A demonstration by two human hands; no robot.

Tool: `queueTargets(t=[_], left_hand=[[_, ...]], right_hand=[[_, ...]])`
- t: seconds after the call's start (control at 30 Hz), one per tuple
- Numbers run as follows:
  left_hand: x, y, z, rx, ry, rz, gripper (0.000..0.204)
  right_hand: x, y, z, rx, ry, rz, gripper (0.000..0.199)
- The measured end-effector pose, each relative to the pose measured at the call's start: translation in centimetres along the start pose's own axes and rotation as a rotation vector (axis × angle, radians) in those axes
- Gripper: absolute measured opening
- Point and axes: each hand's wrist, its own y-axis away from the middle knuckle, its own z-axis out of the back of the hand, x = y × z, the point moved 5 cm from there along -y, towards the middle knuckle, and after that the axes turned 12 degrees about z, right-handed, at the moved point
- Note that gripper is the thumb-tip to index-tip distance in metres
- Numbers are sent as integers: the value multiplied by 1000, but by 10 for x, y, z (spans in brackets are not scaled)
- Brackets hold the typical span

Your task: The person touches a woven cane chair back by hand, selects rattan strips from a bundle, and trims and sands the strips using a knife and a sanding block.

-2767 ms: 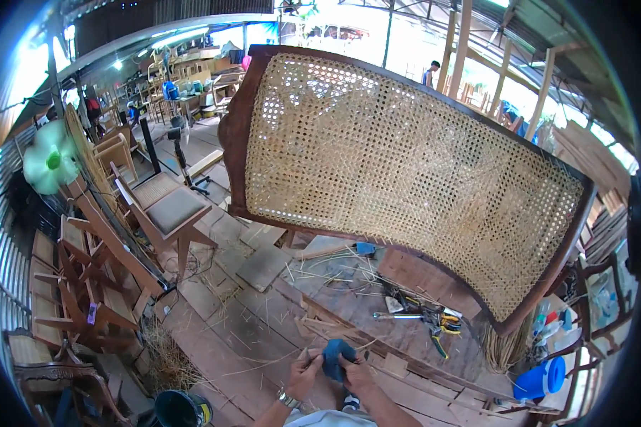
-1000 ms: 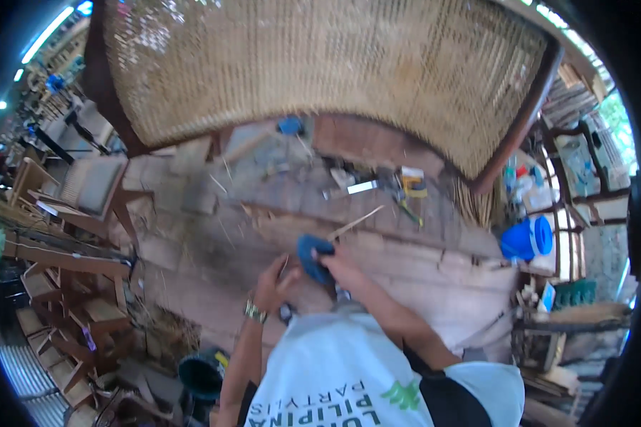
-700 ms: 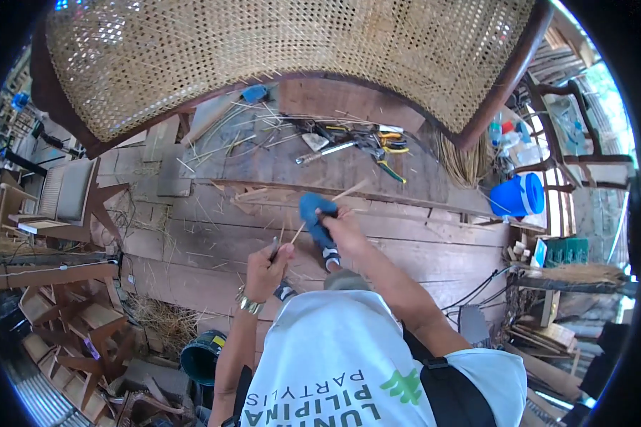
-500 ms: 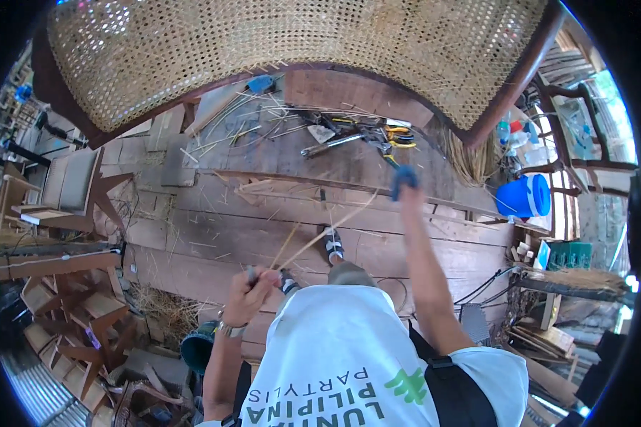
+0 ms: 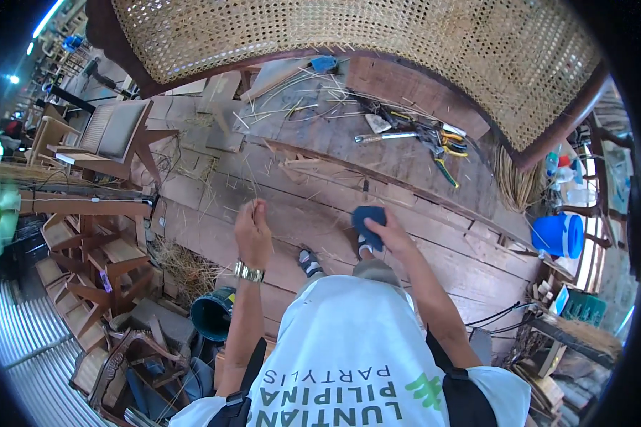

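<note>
My right hand (image 5: 390, 233) grips a flat dark blue pad (image 5: 367, 220) in front of my body, its exact kind unclear. To the left, my left hand (image 5: 253, 231) is closed, fingertips pinched together. A faint thin strand seems to rise from it, but what the fingers hold is too fine to make out. Beyond both hands, a woven cane panel (image 5: 320, 28) in a dark wooden frame stands over a low wooden platform (image 5: 299, 128). Pliers (image 5: 445, 171) with yellow-and-dark handles and other hand tools (image 5: 424, 135) lie on that platform among loose cane strips (image 5: 281, 112).
A bundle of cane strands (image 5: 514, 181) hangs at the platform's right, near a blue bucket (image 5: 558, 235). Left stand a cushioned chair (image 5: 121, 128) and stacked wooden chair parts (image 5: 100, 260). A dark green bucket (image 5: 212, 317) sits by my left forearm. Plank flooring (image 5: 320, 220) carries scraps.
My right hand has come back toward my body with the blue pad. My left hand has moved forward, and the pale cane strips it held no longer show clearly. The view has shifted.
</note>
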Motion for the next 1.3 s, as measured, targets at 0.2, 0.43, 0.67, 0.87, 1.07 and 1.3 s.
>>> queueTargets(t=[0.2, 0.43, 0.67, 0.87, 1.07, 1.3], left_hand=[[-19, -34, 45, -33, 324, 24, 31], [0, -39, 59, 220, 804, 358, 31], [1, -27, 36, 255, 443, 223, 22], [-15, 15, -10, 370, 177, 70, 16], [-18, 57, -28, 407, 113, 9, 19], [-42, 96, 18, 302, 12, 326, 23]], right_hand=[[129, 21, -85, 379, -818, -272, 84], [181, -2, -78, 373, -767, -169, 95], [209, -30, -86, 474, -824, -106, 101], [196, -25, -137, 636, -844, -249, 94], [116, -42, -164, 527, -589, -411, 63], [63, -202, -105, 127, -520, -239, 45]])
